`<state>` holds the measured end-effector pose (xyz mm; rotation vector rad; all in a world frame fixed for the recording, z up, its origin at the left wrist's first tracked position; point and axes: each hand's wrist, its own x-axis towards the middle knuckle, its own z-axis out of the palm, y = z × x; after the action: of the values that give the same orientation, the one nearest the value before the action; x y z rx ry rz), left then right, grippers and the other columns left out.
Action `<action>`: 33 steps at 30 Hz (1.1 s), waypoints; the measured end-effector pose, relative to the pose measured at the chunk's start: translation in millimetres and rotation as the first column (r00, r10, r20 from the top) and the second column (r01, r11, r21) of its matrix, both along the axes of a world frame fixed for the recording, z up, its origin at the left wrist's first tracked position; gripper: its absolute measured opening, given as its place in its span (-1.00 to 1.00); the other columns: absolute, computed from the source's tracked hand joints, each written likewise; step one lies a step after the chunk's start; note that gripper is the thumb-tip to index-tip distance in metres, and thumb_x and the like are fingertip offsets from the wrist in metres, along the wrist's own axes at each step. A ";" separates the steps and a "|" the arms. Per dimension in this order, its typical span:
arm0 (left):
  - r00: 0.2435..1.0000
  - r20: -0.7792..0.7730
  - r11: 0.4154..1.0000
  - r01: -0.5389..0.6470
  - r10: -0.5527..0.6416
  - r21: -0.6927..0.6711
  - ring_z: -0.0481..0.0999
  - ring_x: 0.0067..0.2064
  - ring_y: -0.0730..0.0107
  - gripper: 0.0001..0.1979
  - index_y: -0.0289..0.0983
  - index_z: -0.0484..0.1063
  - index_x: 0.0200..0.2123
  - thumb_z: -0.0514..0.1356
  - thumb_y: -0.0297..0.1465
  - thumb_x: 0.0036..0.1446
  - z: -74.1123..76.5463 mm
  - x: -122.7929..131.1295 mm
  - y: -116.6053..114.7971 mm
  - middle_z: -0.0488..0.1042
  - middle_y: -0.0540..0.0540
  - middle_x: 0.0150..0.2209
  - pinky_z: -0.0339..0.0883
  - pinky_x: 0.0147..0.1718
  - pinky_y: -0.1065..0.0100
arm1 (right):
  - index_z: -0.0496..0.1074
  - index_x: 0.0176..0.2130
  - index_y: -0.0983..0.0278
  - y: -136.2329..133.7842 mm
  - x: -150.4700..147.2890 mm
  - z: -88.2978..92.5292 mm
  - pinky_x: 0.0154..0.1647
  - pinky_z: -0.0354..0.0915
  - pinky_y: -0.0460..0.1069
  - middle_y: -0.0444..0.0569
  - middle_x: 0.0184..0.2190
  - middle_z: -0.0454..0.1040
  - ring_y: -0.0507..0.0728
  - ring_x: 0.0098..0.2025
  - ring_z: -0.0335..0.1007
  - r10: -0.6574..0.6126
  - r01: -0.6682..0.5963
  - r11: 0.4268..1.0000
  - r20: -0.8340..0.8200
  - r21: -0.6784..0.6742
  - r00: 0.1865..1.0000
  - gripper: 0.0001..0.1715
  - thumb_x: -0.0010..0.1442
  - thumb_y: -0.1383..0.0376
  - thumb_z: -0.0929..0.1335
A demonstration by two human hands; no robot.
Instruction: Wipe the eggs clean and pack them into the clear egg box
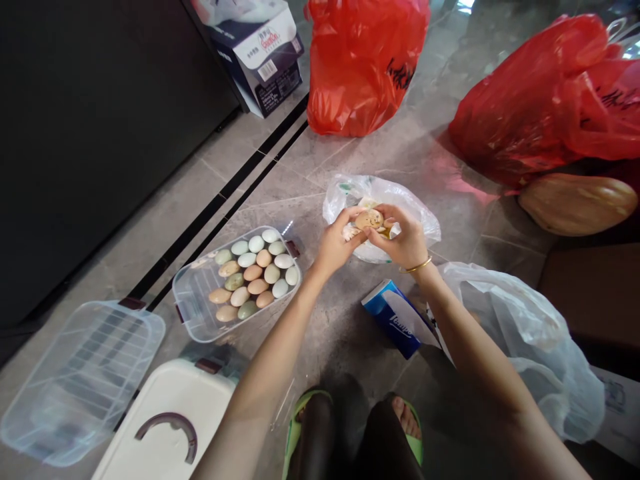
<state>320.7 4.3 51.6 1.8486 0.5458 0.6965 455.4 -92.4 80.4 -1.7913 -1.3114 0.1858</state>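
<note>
Between the fingertips of my left hand (339,241) and my right hand (406,239) is a light brown egg (369,220) with dark specks on its shell. Both hands are closed on it, thumbs on the near side. Beneath them a clear plastic bag (415,213) lies spread on the floor, with whitish scraps and some yellow liquid in it, partly hidden by my fingers. To the left, a clear plastic egg box (193,293) stands without a lid, holding several brown, green and pale eggs (253,272) in rows.
A blue tissue pack (395,323) lies near my right forearm, beside a white plastic bag (535,340). Red bags (367,67) and a large squash (577,203) are farther off. At the left are a clear tray (85,373), a white lid (165,393) and a carton (265,57).
</note>
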 end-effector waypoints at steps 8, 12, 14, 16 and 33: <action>1.000 -0.027 1.000 0.005 -0.004 0.030 0.44 0.09 0.27 -0.62 -0.15 0.33 0.05 0.25 -0.25 0.17 -9.8 1.6 3.9 0.46 -0.07 0.04 0.29 0.09 0.26 | 0.42 -0.15 0.22 -1.0 4.6 -12.8 -0.11 0.35 0.07 -0.04 -0.22 0.52 0.14 -0.20 0.43 0.028 -0.028 0.999 0.004 0.023 1.000 -0.68 0.08 0.16 0.39; 1.000 -0.007 1.000 -0.008 0.008 0.026 0.44 0.10 0.27 -0.63 -0.15 0.34 0.04 0.25 -0.29 0.16 -14.0 1.6 1.2 0.47 -0.07 0.03 0.29 0.09 0.26 | 0.42 -0.13 0.21 -3.3 6.4 -18.1 -0.08 0.34 0.10 -0.02 -0.22 0.53 0.17 -0.16 0.44 0.031 -0.032 0.999 0.031 0.033 0.999 -0.65 0.08 0.13 0.40; 1.000 -0.018 1.000 -0.017 0.017 0.015 0.45 0.09 0.28 -0.64 -0.15 0.35 0.03 0.26 -0.29 0.15 -16.8 3.1 2.0 0.48 -0.07 0.02 0.30 0.08 0.27 | 0.43 -0.13 0.21 -2.2 8.2 -22.4 -0.08 0.34 0.10 -0.02 -0.22 0.53 0.17 -0.16 0.43 0.033 -0.034 0.999 0.031 0.037 0.999 -0.64 0.09 0.13 0.40; 0.999 -0.044 1.000 -0.021 0.022 0.002 0.46 0.07 0.28 -0.64 -0.14 0.35 0.02 0.26 -0.30 0.15 -20.5 5.0 3.9 0.49 -0.06 0.00 0.31 0.06 0.28 | 0.43 -0.13 0.22 0.4 10.2 -28.1 -0.09 0.34 0.09 -0.02 -0.21 0.52 0.16 -0.17 0.43 0.034 -0.034 0.999 0.017 0.031 0.999 -0.64 0.08 0.13 0.40; 0.848 -0.518 0.994 -0.091 0.107 0.056 0.54 -0.16 0.19 -0.86 -0.15 0.53 -0.24 0.27 -0.31 0.09 -51.8 30.6 31.6 0.59 -0.06 -0.24 0.34 -0.11 0.23 | 0.40 -0.29 0.30 25.0 54.5 -86.8 -0.23 0.36 -0.08 -0.04 -0.31 0.54 0.09 -0.26 0.48 0.007 -0.123 0.893 -0.259 -0.434 0.966 -0.90 0.10 0.35 0.34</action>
<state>351.3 35.9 -0.2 2.0524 0.9926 0.2536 509.9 -67.5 -6.5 -2.0194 -1.2091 0.7843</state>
